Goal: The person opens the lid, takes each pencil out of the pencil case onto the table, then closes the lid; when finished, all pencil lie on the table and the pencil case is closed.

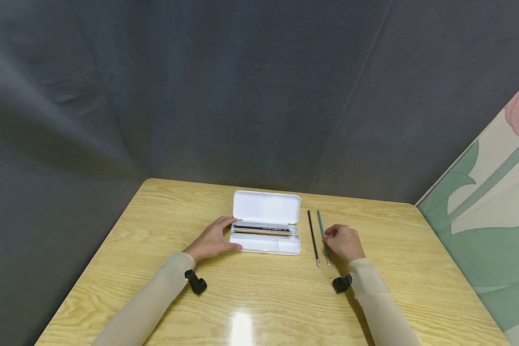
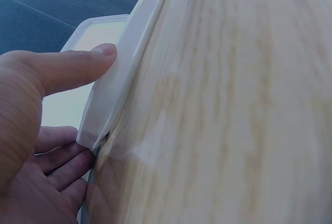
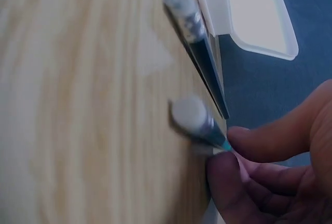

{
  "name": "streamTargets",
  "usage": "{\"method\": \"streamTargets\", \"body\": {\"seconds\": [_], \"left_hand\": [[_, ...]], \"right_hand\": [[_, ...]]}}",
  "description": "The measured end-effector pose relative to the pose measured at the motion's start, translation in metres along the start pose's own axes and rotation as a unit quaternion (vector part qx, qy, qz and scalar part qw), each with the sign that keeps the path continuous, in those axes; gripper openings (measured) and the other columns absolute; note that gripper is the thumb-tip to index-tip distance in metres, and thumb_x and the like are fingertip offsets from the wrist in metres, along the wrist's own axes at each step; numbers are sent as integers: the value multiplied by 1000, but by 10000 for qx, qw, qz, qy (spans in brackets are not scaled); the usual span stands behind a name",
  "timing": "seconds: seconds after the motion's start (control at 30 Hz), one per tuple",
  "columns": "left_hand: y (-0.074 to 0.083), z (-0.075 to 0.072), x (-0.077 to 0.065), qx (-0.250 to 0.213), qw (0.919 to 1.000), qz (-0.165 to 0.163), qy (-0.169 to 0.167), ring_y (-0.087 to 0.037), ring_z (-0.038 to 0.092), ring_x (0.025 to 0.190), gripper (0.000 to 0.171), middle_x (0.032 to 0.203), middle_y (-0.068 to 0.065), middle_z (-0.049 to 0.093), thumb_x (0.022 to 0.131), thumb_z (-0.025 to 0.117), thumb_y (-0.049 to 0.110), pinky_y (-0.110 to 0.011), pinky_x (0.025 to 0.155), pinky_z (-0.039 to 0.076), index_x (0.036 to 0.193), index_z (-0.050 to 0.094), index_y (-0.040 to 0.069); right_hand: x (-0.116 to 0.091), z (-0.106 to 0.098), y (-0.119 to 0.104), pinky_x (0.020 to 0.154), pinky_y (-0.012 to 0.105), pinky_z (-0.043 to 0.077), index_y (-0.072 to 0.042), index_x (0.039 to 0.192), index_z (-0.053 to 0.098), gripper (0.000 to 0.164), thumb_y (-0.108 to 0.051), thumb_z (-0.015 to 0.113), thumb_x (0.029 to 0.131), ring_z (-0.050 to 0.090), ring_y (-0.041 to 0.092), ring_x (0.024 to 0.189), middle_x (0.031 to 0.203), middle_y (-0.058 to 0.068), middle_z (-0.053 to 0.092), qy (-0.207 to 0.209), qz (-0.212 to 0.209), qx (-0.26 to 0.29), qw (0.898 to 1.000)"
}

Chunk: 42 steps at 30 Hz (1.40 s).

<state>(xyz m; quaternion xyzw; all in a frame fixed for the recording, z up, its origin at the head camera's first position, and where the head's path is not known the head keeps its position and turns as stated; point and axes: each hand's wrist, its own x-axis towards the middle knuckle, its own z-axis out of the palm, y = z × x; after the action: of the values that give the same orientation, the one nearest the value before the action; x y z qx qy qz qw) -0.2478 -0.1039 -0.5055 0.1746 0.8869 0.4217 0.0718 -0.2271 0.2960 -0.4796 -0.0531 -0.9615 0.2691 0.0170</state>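
Observation:
A white pencil case (image 1: 265, 206) lies with its lid up on the table, several pencils (image 1: 264, 231) side by side in its tray. My left hand (image 1: 214, 239) holds the case's left end. In the left wrist view the thumb (image 2: 107, 51) presses on its front wall and the fingers (image 2: 72, 164) curl at its end. To the right of the case, my right hand (image 1: 343, 241) pinches a green pencil (image 1: 320, 220) between thumb and forefinger. The white eraser (image 3: 189, 112) of that pencil points toward my body. A black pencil (image 1: 313, 238) lies beside it, on the case side.
The wooden table (image 1: 281, 298) extends around the case and pencils. A dark curtain (image 1: 259, 96) hangs behind its far edge, and a flower-patterned cloth (image 1: 497, 206) stands along the right side.

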Motion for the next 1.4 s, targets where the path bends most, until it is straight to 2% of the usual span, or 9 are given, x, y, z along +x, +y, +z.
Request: {"method": "streamTargets", "body": {"seconds": [0.27, 0.5, 0.6, 0.8, 0.9, 0.97, 1.07, 1.23, 1.4], "left_hand": [[-2, 0, -1, 34, 10000, -17, -2, -29, 40, 149, 91, 157, -3, 45, 76, 88, 47, -52, 121, 36, 152, 47, 20], [0, -2, -1, 4, 10000, -76, -31, -30, 40, 149, 90, 157, -3, 45, 76, 88, 46, -53, 120, 37, 152, 47, 20], [0, -2, 0, 46, 10000, -71, 7, -29, 40, 149, 90, 157, -2, 45, 76, 88, 47, -52, 121, 37, 152, 47, 21], [-2, -2, 0, 90, 9999, -46, 4, -28, 41, 148, 91, 156, -1, 46, 75, 88, 48, -51, 120, 38, 152, 48, 20], [-3, -2, -1, 75, 10000, -60, 7, -28, 42, 148, 91, 156, -2, 46, 76, 88, 48, -52, 120, 38, 152, 47, 20], [-3, -2, -1, 39, 10000, -62, -2, -29, 41, 148, 90, 157, -2, 45, 76, 88, 48, -52, 120, 38, 152, 47, 21], [-2, -1, -1, -23, 10000, -36, -23, -30, 41, 148, 90, 157, -3, 45, 76, 88, 47, -53, 120, 37, 152, 47, 20], [-1, 2, 1, -45, 10000, 47, -17, -31, 42, 148, 90, 156, -5, 47, 76, 88, 45, -53, 120, 37, 151, 48, 17], [-1, 5, 4, -51, 9999, 100, 0, -30, 44, 146, 89, 154, -5, 49, 75, 89, 43, -51, 120, 38, 150, 49, 14]], "right_hand": [[4, -8, 2, 65, 21, 52, -4, 109, 74, 21, -17, 67, 95, 64, 9, 73, 96, 12, 75, 690, -96, 1060, 9919], [12, -9, -10, 72, 9, 54, -1, 117, 71, 27, -15, 73, 94, 65, -9, 78, 109, 17, 75, 980, -311, 2292, 9679], [17, -8, -18, 77, 9, 55, 3, 121, 69, 33, -14, 74, 93, 68, -9, 85, 114, 16, 76, 884, -571, 2911, 9509], [22, -1, -44, 84, 13, 57, 10, 125, 64, 36, -5, 72, 93, 72, -2, 94, 110, 1, 77, 397, -1087, 3828, 9166], [23, 6, -61, 87, 16, 58, 11, 127, 62, 37, 0, 70, 93, 73, -1, 96, 116, 13, 75, 27, -1394, 4156, 8988], [24, 12, -71, 88, 18, 59, 10, 127, 63, 37, 0, 70, 92, 73, 1, 98, 121, 25, 71, -224, -1563, 4226, 8924], [25, 24, -84, 86, 18, 59, 6, 125, 66, 35, 2, 71, 91, 73, 8, 100, 122, 31, 68, -517, -1762, 4005, 8977], [27, 47, -95, 80, 19, 60, -2, 119, 71, 29, 2, 72, 90, 74, 22, 100, 114, 22, 74, -906, -1874, 3245, 9227], [26, 67, -94, 79, 22, 61, -6, 115, 74, 28, 3, 73, 89, 74, 18, 94, 107, 14, 76, -1178, -1816, 2690, 9385]]}}
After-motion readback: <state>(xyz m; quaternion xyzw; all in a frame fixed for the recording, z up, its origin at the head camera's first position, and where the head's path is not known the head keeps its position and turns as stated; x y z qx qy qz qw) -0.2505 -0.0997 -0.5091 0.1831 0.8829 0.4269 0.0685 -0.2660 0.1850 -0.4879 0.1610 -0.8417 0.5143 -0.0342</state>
